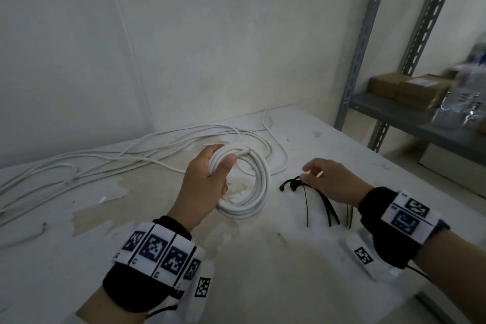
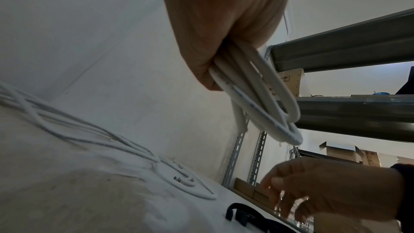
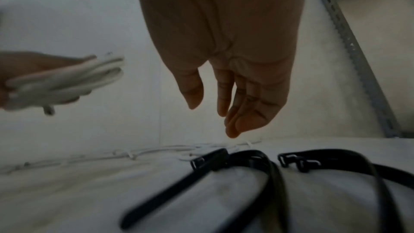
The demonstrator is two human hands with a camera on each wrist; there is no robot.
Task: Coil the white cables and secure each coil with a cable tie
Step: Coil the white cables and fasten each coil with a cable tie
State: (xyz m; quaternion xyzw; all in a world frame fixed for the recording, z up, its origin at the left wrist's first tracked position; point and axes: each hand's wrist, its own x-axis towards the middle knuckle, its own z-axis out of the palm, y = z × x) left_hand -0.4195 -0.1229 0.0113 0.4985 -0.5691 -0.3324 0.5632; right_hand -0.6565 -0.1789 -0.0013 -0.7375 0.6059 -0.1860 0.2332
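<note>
My left hand (image 1: 219, 166) grips a coil of white cable (image 1: 259, 187) at its upper left, thumb across the turns, and holds it tilted above the white table (image 1: 263, 258). The left wrist view shows the coil (image 2: 257, 98) hanging from that fist (image 2: 224, 42). My right hand (image 1: 311, 173) hovers with relaxed fingers (image 3: 237, 112) just above a bunch of black cable ties (image 1: 315, 200), holding nothing. The ties (image 3: 246, 164) lie flat below the fingertips. More loose white cables (image 1: 131, 155) sprawl along the table's back left.
A grey slotted metal shelf rack (image 1: 365, 60) stands at the right, carrying cardboard boxes (image 1: 410, 89) and plastic-wrapped goods (image 1: 462, 102). A white wall (image 1: 184, 34) closes the back. The table's right edge runs diagonally near my right forearm.
</note>
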